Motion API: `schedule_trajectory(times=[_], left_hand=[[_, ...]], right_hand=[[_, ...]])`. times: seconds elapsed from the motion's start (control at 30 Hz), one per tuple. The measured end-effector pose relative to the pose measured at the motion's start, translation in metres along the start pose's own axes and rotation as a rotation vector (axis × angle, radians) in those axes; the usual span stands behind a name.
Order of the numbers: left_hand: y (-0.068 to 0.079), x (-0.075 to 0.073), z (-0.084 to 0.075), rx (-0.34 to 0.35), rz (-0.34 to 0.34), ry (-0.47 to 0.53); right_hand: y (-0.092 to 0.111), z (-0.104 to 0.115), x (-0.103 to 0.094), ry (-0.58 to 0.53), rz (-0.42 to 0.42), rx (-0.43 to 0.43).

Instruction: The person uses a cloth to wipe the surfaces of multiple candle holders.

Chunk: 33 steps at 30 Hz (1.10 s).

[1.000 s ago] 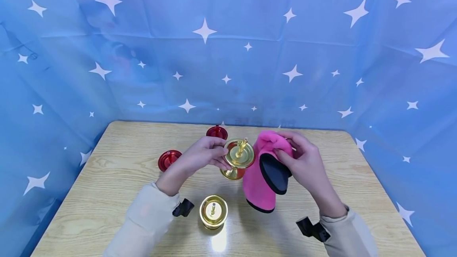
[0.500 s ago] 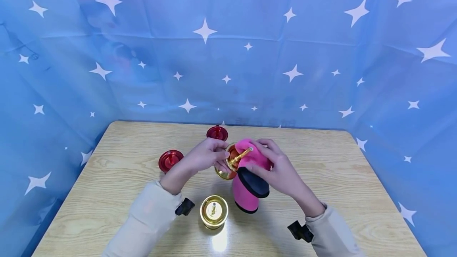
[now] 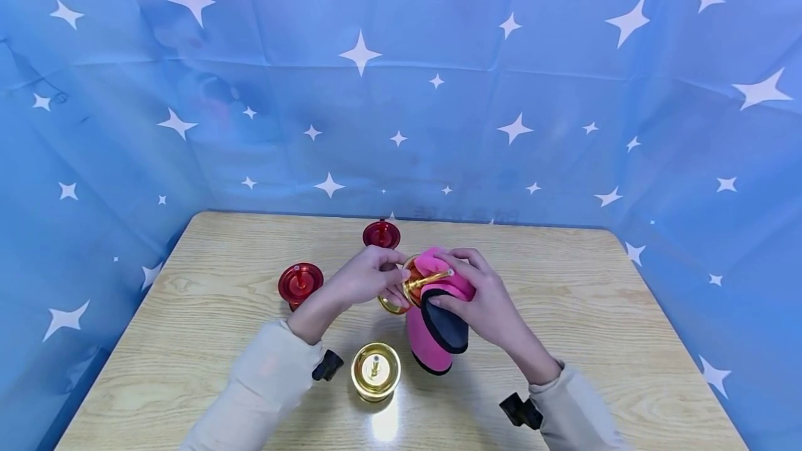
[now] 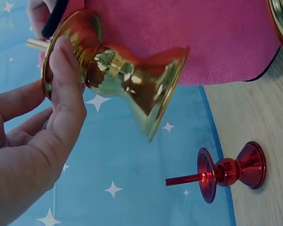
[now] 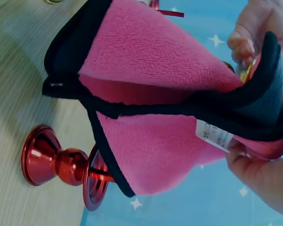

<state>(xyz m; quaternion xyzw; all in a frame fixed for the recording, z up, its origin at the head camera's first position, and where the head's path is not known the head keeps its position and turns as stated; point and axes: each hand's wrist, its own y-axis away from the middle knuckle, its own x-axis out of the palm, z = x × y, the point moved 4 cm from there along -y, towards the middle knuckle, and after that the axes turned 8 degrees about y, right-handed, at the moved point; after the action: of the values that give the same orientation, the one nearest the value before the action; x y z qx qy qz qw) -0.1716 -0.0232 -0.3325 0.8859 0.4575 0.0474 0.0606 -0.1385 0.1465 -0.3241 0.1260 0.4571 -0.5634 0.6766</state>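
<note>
In the head view my left hand (image 3: 371,278) pinches a shiny gold candle holder (image 4: 132,77) by its dish, thumb and fingers at the rim. The holder is off the table and tilted, its thin stem pointing right. My right hand (image 3: 484,298) grips a bunched pink cloth (image 3: 427,341) with black edging and a dark underside. The cloth lies against the inside of the gold dish, and its lower part hangs down. A white label (image 5: 214,134) shows on the cloth in the right wrist view. Cloth and fingers hide part of the dish.
A second gold candle holder (image 3: 375,372) stands upright on the wooden table (image 3: 595,312), nearer the person. Red candle holders stand behind and to the left: one red holder (image 3: 301,282) by the left forearm, another red holder (image 3: 381,234) near the back edge. A blue starry curtain (image 3: 401,89) surrounds the table.
My right hand has moved left and brought the cloth onto the gold dish. The held holder has tipped to the right. My left hand stays in nearly the same place.
</note>
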Motion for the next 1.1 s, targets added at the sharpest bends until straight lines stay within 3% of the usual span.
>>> schedule_trajectory(times=[0.3, 0.5, 0.9, 1.1], left_hand=[[0.001, 0.0, 0.002, 0.025, 0.003, -0.041], [0.001, 0.001, 0.002, 0.025, -0.007, -0.05], [-0.002, 0.003, 0.006, -0.004, -0.006, 0.017], [-0.003, 0.002, 0.01, -0.014, -0.026, 0.057]], right_hand=[[0.0, 0.002, 0.007, -0.028, 0.006, 0.015], [0.002, 0.002, 0.008, -0.033, -0.054, 0.01], [0.002, -0.002, 0.012, -0.089, -0.123, 0.073], [0.001, -0.004, 0.012, -0.108, -0.105, 0.103]])
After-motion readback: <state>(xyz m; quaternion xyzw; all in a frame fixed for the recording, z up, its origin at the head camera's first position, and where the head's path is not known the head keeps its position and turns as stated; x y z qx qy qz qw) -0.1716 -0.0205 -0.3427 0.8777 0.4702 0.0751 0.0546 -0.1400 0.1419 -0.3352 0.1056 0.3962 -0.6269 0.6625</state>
